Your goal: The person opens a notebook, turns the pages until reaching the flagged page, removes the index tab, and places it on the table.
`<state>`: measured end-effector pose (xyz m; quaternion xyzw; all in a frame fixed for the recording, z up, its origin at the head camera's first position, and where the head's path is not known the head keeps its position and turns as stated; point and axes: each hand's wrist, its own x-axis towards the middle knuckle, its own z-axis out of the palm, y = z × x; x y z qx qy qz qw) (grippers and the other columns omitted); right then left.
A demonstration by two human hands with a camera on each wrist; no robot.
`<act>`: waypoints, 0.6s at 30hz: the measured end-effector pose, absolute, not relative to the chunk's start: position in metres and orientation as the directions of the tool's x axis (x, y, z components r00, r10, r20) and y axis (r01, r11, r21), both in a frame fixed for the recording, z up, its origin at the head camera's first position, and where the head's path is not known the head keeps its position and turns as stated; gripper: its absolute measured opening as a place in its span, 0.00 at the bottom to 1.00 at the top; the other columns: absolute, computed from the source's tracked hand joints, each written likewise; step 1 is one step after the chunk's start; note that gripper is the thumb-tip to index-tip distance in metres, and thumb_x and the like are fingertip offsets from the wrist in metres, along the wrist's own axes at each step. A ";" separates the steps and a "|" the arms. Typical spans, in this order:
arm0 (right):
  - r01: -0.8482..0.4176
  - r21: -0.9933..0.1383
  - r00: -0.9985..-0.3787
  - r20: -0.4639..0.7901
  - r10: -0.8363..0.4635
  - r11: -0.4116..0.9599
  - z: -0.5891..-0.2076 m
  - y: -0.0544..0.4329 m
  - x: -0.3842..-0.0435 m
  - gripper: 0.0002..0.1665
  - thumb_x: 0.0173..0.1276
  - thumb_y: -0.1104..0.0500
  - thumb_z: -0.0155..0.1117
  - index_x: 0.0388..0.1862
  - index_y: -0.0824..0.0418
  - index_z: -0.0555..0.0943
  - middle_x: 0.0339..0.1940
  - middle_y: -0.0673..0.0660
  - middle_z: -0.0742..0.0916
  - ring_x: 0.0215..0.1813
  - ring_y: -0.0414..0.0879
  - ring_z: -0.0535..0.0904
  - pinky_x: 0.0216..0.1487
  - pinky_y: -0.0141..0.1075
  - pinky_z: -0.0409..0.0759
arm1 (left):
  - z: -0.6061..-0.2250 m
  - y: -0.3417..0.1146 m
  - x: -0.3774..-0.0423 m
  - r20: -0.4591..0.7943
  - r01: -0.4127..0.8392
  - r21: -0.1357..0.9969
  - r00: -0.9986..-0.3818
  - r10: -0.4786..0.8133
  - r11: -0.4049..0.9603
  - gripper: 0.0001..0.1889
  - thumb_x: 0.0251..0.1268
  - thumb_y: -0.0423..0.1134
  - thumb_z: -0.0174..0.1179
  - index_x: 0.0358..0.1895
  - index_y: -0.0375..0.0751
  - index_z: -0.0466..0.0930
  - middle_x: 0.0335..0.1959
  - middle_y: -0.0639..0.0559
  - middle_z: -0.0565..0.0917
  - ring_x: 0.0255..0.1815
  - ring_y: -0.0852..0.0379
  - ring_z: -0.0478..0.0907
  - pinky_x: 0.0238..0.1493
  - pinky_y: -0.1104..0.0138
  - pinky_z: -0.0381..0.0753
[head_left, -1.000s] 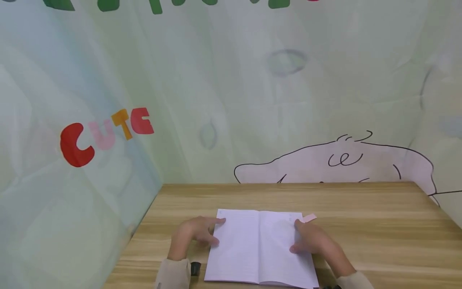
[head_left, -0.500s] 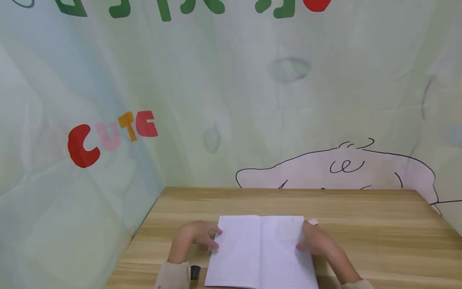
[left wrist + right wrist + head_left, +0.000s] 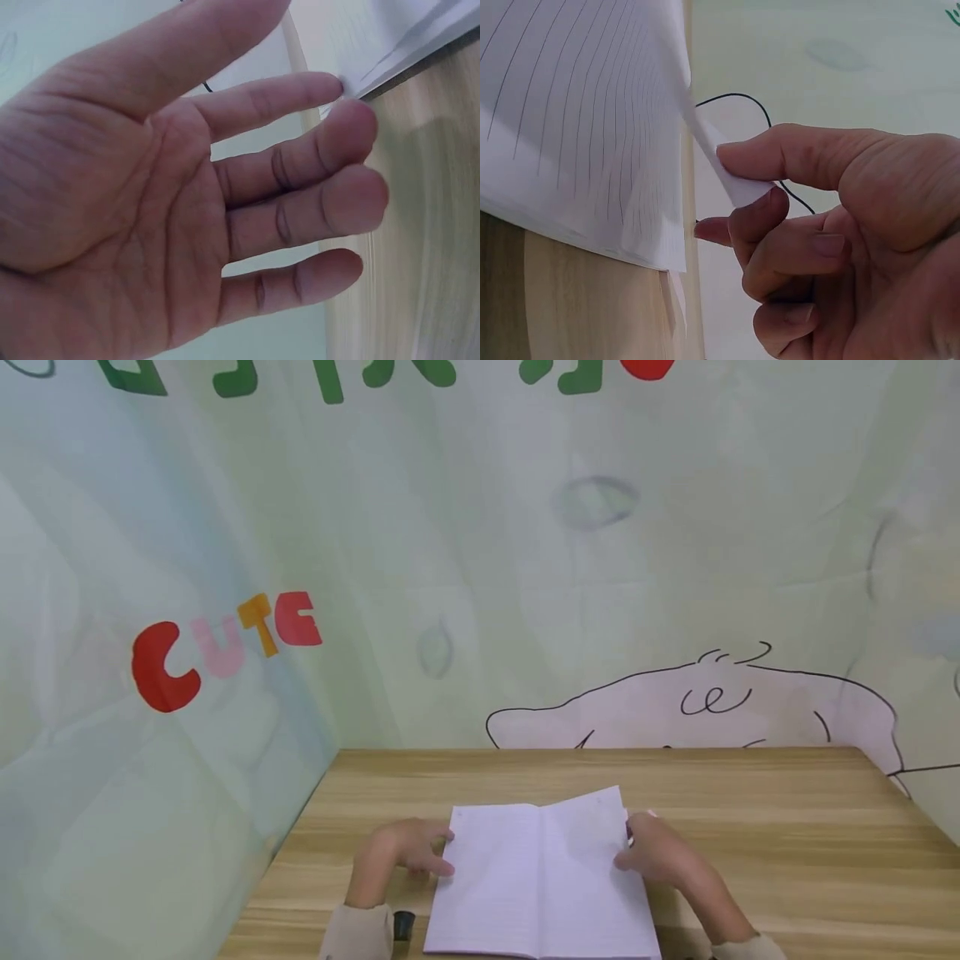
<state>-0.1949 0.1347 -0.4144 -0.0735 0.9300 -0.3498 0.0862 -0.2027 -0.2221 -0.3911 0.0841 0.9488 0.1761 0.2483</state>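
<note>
An open notebook (image 3: 487, 885) with lined pages lies on the wooden table. My right hand (image 3: 656, 847) pinches the outer edge of its right-hand page (image 3: 588, 831) between thumb and fingers; that page's far corner stands raised. In the right wrist view the pinched page edge (image 3: 739, 187) bends between thumb and index finger, the other fingers loosely curled below. At the notebook's left edge is my left hand (image 3: 412, 843), thumb and index fingertips right at the border. The left wrist view shows its palm (image 3: 112, 202) with fingers spread and holding nothing.
A pale slip (image 3: 676, 292) sticks out from under the notebook's right side. The wooden table (image 3: 787, 843) meets a printed backdrop (image 3: 480, 568) at the back and left. A small dark object (image 3: 403, 926) sits beside the left sleeve.
The right-hand page's far corner has lifted from lying flat. My right hand has drawn outward from on the page to its edge; the left fingertips have slid back to the left border.
</note>
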 end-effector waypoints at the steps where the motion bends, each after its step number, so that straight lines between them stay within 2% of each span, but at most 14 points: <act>1: -0.076 -0.661 -0.976 -0.105 -0.192 0.747 -0.414 0.135 -0.195 0.11 0.48 0.68 0.69 0.28 0.70 0.75 0.26 0.58 0.78 0.29 0.50 0.73 0.29 0.40 0.74 | -0.391 -0.223 -0.203 -0.444 0.071 0.382 -0.860 0.251 0.922 0.27 0.61 0.44 0.71 0.63 0.41 0.78 0.40 0.51 0.79 0.29 0.55 0.76 0.38 0.60 0.74; 2: -0.077 -0.656 -0.977 -0.101 -0.188 0.750 -0.415 0.134 -0.194 0.10 0.48 0.68 0.68 0.24 0.67 0.74 0.24 0.57 0.77 0.27 0.49 0.72 0.27 0.39 0.72 | -0.391 -0.223 -0.202 -0.446 0.070 0.389 -0.858 0.255 0.918 0.27 0.61 0.44 0.71 0.63 0.42 0.78 0.39 0.51 0.79 0.28 0.55 0.76 0.37 0.60 0.74; 5: -0.075 -0.648 -0.978 -0.100 -0.182 0.758 -0.415 0.135 -0.194 0.09 0.49 0.68 0.67 0.21 0.66 0.74 0.21 0.56 0.77 0.25 0.48 0.72 0.26 0.38 0.70 | -0.392 -0.223 -0.202 -0.451 0.076 0.397 -0.852 0.266 0.915 0.27 0.61 0.44 0.71 0.63 0.42 0.78 0.43 0.51 0.78 0.29 0.55 0.74 0.37 0.60 0.74; 7: -0.076 -0.653 -0.979 -0.096 -0.182 0.754 -0.415 0.135 -0.193 0.08 0.50 0.67 0.66 0.20 0.65 0.74 0.20 0.55 0.76 0.24 0.48 0.71 0.25 0.37 0.69 | -0.392 -0.223 -0.201 -0.467 0.060 0.405 -0.844 0.263 0.912 0.26 0.62 0.44 0.71 0.62 0.42 0.79 0.42 0.51 0.77 0.29 0.55 0.73 0.36 0.59 0.74; 14: -0.064 -0.643 -0.982 -0.095 -0.162 0.763 -0.416 0.139 -0.194 0.09 0.57 0.65 0.63 0.20 0.63 0.75 0.18 0.53 0.74 0.22 0.45 0.68 0.24 0.35 0.65 | -0.391 -0.222 -0.200 -0.499 0.015 0.427 -0.830 0.250 0.904 0.26 0.63 0.44 0.69 0.63 0.41 0.78 0.39 0.52 0.76 0.25 0.56 0.70 0.29 0.62 0.74; 18: -0.095 -0.584 -0.984 -0.068 -0.166 0.806 -0.416 0.140 -0.194 0.09 0.58 0.63 0.63 0.20 0.62 0.77 0.17 0.52 0.74 0.21 0.45 0.68 0.23 0.35 0.65 | -0.390 -0.221 -0.199 -0.503 0.013 0.423 -0.828 0.247 0.906 0.25 0.65 0.44 0.68 0.63 0.41 0.78 0.35 0.51 0.75 0.25 0.56 0.71 0.30 0.61 0.77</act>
